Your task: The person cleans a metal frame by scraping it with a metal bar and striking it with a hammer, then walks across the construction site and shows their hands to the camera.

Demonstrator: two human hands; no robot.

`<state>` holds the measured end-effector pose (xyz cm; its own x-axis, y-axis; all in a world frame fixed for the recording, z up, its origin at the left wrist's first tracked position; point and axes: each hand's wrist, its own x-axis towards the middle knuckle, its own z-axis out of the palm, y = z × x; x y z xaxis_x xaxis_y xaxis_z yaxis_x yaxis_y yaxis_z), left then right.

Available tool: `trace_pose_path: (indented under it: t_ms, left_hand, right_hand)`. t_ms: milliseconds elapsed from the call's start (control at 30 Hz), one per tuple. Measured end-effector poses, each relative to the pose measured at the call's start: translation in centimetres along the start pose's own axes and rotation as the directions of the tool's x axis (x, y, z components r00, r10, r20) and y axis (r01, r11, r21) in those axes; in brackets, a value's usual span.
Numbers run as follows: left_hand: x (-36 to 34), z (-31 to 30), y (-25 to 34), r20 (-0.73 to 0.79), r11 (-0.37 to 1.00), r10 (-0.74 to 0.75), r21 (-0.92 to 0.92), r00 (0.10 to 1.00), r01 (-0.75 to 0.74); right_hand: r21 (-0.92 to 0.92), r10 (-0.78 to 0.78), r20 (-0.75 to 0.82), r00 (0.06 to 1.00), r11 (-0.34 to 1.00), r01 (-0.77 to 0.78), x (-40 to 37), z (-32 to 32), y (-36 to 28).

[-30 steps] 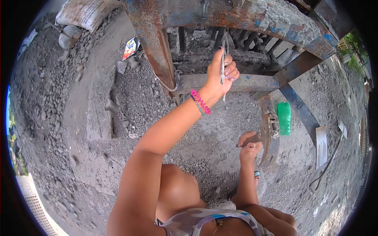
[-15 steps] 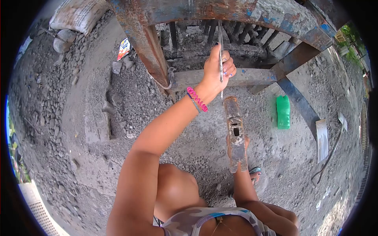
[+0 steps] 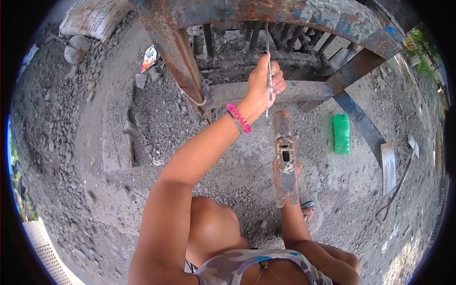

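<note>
My left hand [image 3: 262, 83], with a pink coil band at its wrist, is closed around a thin grey metal rod [image 3: 270, 76]. The rod runs from the rusty frame's upper beam down past my palm. Closer to my body, a long flat rusty metal bar [image 3: 287, 183] with a square hole lies over my right hand [image 3: 299, 168]. Only bits of my fingers show along both its sides, so the grip is mostly hidden. Blue paint remains on parts of the rusty metal frame [image 3: 190, 71] ahead, and dark upright bars [image 3: 208, 42] stand inside it.
A green plastic bottle [image 3: 341, 134] is on the gritty ground to the right. Beyond it are a bent metal sheet [image 3: 388, 168] and a long-handled tool [image 3: 398, 187]. At left sit a concrete slab [image 3: 116, 142], loose stones [image 3: 61, 137], and a filled sack [image 3: 92, 19].
The metal bar has shifted slightly and stands a little straighter. My left hand and the rod have moved only a touch to the right.
</note>
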<state>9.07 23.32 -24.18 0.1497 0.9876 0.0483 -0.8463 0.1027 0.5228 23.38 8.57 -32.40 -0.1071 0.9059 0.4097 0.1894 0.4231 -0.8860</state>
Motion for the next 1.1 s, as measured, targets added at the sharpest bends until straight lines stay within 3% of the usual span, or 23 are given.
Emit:
trace_pose_path:
  t_ms: [100, 200, 333, 400, 500, 700, 933, 1100]
  left_hand:
    - [0.1, -0.2, -0.1, 0.020, 1.000, 0.002, -0.012, 1.000, -0.002]
    - [0.5, -0.4, 0.0, 0.017, 0.999, 0.027, -0.033, 0.999, -0.026]
    - [1.4, -1.0, 0.6, -0.005, 0.996, 0.030, -0.081, 1.000, -0.030]
    - [1.6, -1.1, 0.5, 0.003, 0.994, 0.027, -0.110, 1.000, -0.026]
    - [1.7, -1.1, 0.5, 0.008, 0.994, 0.034, -0.102, 0.999, -0.033]
    - [0.7, 0.1, -0.2, -0.036, 0.999, 0.014, -0.034, 0.999, -0.015]
    - [0.4, 0.4, -0.2, 0.010, 1.000, -0.021, 0.022, 1.000, 0.021]
    - [1.0, -0.2, 0.4, 0.034, 1.000, -0.011, 0.017, 0.999, 0.010]
  right_hand:
    - [-0.119, -0.231, 0.038, 0.972, 0.965, 0.234, 1.7, -0.2, -1.4]
    - [-0.327, 0.028, -0.010, 1.000, 0.945, -0.030, 2.2, 0.6, -1.0]
    - [-0.134, 0.006, -0.100, 0.995, 0.991, -0.020, 1.7, 1.3, -1.5]
    - [-0.029, 0.000, 0.003, 1.000, 1.000, 0.000, 0.9, 0.9, -1.3]
    - [0.056, -0.077, 0.005, 0.997, 0.995, 0.077, 0.9, 0.9, -1.7]
    - [-0.151, -0.124, 0.048, 0.991, 0.980, 0.130, 0.9, 0.4, -2.1]
    - [-0.046, -0.049, -0.016, 0.999, 0.998, 0.048, 0.5, 0.2, -1.8]
    - [-0.133, -0.049, -0.033, 0.998, 0.990, 0.044, 0.7, -0.1, -1.6]
